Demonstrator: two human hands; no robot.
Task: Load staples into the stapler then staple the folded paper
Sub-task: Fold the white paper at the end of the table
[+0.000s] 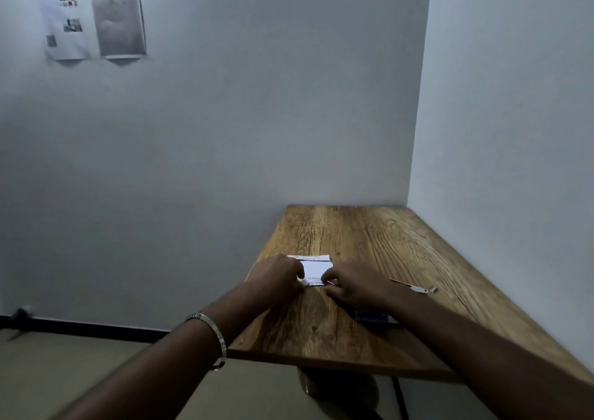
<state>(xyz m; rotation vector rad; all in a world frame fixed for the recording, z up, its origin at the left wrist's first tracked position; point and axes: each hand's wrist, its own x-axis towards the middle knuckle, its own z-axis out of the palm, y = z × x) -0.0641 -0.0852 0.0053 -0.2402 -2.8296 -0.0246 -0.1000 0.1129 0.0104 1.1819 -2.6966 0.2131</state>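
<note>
A folded white paper (313,270) with printed text lies on the wooden table (369,236) near its left edge. My left hand (276,276) rests on the paper's left side, its fingers curled at the near left corner. My right hand (352,283) is at the near right corner, fingertips pinching the edge. A dark blue object (374,318), possibly the stapler, lies under my right forearm, mostly hidden. A thin strip with a small metal piece (414,286) lies right of my right hand.
The table sits in a room corner, walls behind and to its right. Its left and near edges drop to the floor. Papers (93,18) hang on the back wall at upper left. A metal bangle (213,336) circles my left wrist.
</note>
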